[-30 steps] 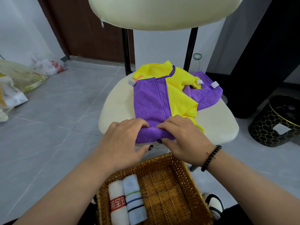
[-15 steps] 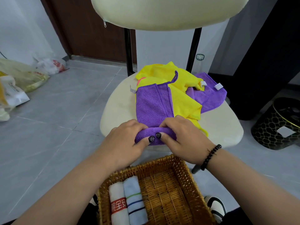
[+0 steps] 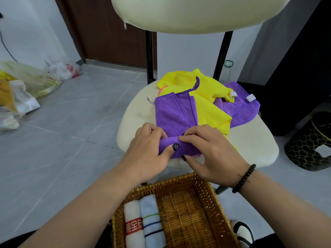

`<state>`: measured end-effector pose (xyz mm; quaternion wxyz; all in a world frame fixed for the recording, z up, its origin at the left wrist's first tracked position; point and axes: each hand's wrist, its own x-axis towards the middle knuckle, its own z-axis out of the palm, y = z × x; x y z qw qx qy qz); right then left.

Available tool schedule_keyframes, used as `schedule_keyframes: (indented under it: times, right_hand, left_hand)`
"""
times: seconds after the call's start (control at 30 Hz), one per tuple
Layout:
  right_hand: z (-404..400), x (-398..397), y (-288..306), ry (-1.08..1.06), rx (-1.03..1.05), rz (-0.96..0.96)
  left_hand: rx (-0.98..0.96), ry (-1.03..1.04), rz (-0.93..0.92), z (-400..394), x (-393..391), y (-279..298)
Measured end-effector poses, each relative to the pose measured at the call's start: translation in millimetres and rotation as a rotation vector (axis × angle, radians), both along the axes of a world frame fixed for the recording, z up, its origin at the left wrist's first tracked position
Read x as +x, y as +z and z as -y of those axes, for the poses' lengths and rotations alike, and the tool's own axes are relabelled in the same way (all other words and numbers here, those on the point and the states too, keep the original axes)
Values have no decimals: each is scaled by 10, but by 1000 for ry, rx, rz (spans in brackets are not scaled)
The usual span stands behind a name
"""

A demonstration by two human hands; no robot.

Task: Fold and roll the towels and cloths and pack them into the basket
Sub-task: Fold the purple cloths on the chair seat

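Purple microfibre cloth (image 3: 176, 115) half-rolled at chair seat's (image 3: 136, 111) front edge, both hands' curled fingers (image 3: 189, 137) gripping the roll; next: roll onward, evenly.

Purple cloth (image 3: 174, 113) being rolled: solid purple microfibre, ribbed weave. Yellow cloth (image 3: 211, 97) under it: plain bright yellow, purple hanging loop (image 3: 197, 83) lying across it. Second purple cloth (image 3: 241, 111): same purple, white tag. Chair seat (image 3: 136, 113): cream, black legs. Basket (image 3: 184, 212): golden-brown wicker. White rolled towel (image 3: 133, 224): white with red band, white characters on it. Pale blue rolled towel (image 3: 153, 222): green, blue and dark navy stripes. Left hand (image 3: 148, 151) and right hand (image 3: 209, 149): black nail polish. Bracelet (image 3: 244, 178): black beads. Floor (image 3: 62, 131): grey tile. Door (image 3: 107, 29): dark brown. Bin (image 3: 311, 142): black, gold honeycomb pattern.
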<state>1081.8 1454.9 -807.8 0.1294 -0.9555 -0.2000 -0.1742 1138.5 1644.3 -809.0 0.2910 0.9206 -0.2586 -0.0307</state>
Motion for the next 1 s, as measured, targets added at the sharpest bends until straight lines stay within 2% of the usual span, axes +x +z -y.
schedule_keyframes:
  times: [0.3,0.43,0.57,0.7,0.77,0.9,1.0]
  right_hand:
    - [40,15,-33,13,75,-65]
    - [41,9,-4,1,238,-93]
    - [61,-36,85,18,377,-205]
    - [41,-72,201,-32,492,-360]
    - [2,-46,222,-72,521,-331]
    - [-116,90,209,-200,487,-156]
    - [-194,204,223,-259,531,-145]
  left_hand:
    - [-12,-55,160,-1,-87,-9]
    - [31,-88,298,4,-163,32]
    - [115,-185,369,-51,-224,43]
    - [86,-210,353,-86,-249,1]
    - [82,-225,366,-75,-267,-14]
    - [73,-236,400,-68,-287,-24]
    - [77,-242,415,-80,-298,-33]
